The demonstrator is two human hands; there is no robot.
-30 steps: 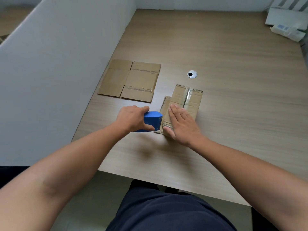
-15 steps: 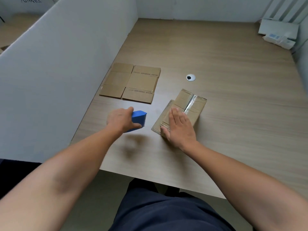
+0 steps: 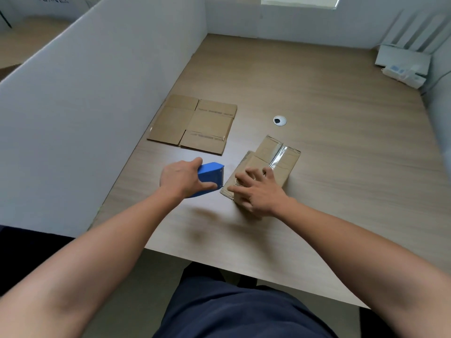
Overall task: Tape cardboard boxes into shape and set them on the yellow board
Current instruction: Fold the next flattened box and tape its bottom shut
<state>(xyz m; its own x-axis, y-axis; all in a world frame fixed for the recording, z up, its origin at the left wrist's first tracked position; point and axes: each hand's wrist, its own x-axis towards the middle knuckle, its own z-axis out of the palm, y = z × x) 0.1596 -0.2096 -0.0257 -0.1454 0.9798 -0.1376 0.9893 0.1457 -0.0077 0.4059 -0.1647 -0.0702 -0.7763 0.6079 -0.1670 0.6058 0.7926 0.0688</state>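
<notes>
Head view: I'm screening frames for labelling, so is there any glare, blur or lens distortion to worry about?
Head view: glare whitens the tape strip along the box. Head view: soft, diffuse shadows fall on the table beneath both forearms. Head view: wide-angle distortion bows the partition and table edges; no heavy motion blur.

An office: a wood-grain desk [image 3: 317, 98] with cable grommet [image 3: 279, 120], flanked by white partitions [image 3: 97, 93].

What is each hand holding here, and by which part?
The left hand grips the blue tape dispenser by its rear end. The right hand grips nothing, pressing the cardboard box's near end.
</notes>
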